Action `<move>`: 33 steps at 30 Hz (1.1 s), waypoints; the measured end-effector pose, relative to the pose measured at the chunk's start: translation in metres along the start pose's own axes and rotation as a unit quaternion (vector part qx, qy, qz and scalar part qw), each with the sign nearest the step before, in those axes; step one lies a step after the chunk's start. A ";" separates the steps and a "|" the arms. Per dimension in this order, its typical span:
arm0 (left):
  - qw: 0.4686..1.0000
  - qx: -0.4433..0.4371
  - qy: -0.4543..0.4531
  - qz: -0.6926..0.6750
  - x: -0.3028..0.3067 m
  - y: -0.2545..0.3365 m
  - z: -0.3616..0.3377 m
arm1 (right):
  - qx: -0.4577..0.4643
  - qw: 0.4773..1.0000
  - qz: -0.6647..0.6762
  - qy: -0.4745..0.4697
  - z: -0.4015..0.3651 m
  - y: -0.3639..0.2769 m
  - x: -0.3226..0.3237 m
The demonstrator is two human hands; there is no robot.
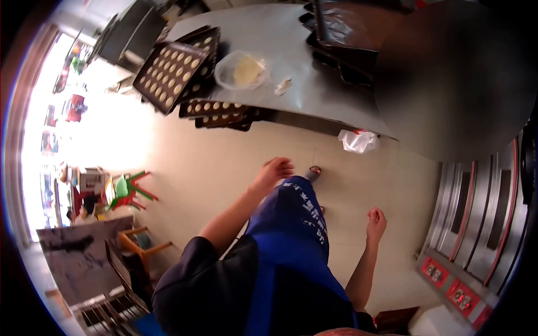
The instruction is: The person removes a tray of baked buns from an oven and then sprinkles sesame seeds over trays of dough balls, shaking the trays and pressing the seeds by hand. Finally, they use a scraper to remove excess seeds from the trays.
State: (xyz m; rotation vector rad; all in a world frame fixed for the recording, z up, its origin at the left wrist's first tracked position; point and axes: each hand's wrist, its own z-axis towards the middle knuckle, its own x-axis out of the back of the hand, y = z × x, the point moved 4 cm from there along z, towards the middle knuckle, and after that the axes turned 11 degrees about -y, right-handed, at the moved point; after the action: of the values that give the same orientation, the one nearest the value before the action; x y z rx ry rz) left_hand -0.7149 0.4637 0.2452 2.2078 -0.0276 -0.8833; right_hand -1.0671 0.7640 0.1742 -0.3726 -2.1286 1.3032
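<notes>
My left hand (274,169) hangs in front of the blue apron (291,224), its fingers loosely bent and a little apart, with nothing in them. On the other side of my body, my right hand (376,224) hangs over the floor with its fingers curled in, and no object shows in it. Neither hand touches the metal table (291,33) ahead. On that table a baking tray (168,73) of round pale dough pieces rests tilted on other trays. Beside it stands a clear plastic bowl (242,70) with something pale yellow inside.
More filled trays (216,109) jut out below the table's edge. Dark trays (347,53) are stacked at its right. A plastic bag (358,141) hangs off the front edge. A deck oven (471,224) stands at right; green and red stools (131,190) stand at left.
</notes>
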 end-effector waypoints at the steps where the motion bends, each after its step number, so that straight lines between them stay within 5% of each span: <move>1: 0.995 -0.013 0.077 0.060 0.043 -0.012 -0.022 | -0.004 1.000 -0.006 -0.022 0.014 0.000 -0.001; 4: 0.924 0.003 0.330 0.190 0.219 -0.093 -0.099 | -0.010 0.997 0.050 -0.058 0.045 -0.027 -0.024; 6: 0.889 0.067 0.437 0.116 0.387 -0.221 -0.176 | -0.022 0.991 0.113 -0.069 0.053 -0.051 -0.054; 9: 0.817 0.325 0.439 0.184 0.365 -0.252 -0.359 | -0.023 0.982 0.137 -0.127 0.042 -0.076 -0.112; 10: 0.779 0.197 0.258 0.537 0.325 -0.247 -0.397 | -0.003 0.977 0.141 -0.159 0.033 -0.088 -0.136; 11: 0.671 0.149 0.222 0.692 0.346 -0.277 -0.420 | 0.020 0.972 0.144 -0.187 0.026 -0.102 -0.158; 12: 0.691 0.190 0.210 0.665 0.300 -0.238 -0.432 | 0.008 0.966 0.149 -0.213 0.019 -0.103 -0.184; 13: 0.700 0.256 0.140 0.652 0.355 -0.269 -0.436 | -0.001 0.960 0.152 -0.237 0.011 -0.099 -0.208; 14: 0.854 0.293 0.265 0.338 0.367 -0.274 -0.448 | -0.030 0.949 0.150 -0.277 0.003 -0.097 -0.232; 15: 0.858 0.284 0.262 0.338 0.376 -0.270 -0.433 | -0.063 0.933 0.147 -0.321 -0.006 -0.094 -0.257; 18: 0.796 0.299 0.515 -0.104 0.449 -0.245 -0.444 | -0.120 0.924 0.066 -0.357 -0.033 -0.096 -0.335; 20: 0.825 0.224 0.516 -0.056 0.539 -0.216 -0.432 | -0.130 0.920 0.063 -0.363 -0.048 -0.105 -0.394; 24: 0.838 -0.076 0.539 0.038 0.585 -0.112 -0.395 | -0.138 0.896 0.126 -0.403 -0.076 -0.168 -0.494; 28: 0.880 0.007 0.473 0.042 0.594 -0.016 -0.351 | -0.035 0.888 0.057 -0.456 -0.085 -0.234 -0.591; 31: 0.892 0.017 0.448 0.056 0.599 0.014 -0.324 | 0.114 0.882 -0.117 -0.443 -0.084 -0.277 -0.624; 33: 0.899 -0.038 0.434 0.032 0.614 0.032 -0.300 | 0.188 0.890 -0.116 -0.399 -0.070 -0.303 -0.641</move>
State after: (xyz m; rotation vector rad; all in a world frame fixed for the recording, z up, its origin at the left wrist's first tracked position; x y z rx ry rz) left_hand -0.0592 0.4617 0.0517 2.3197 0.3511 0.1926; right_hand -0.5036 0.3325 0.2381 0.6816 -2.3396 1.8758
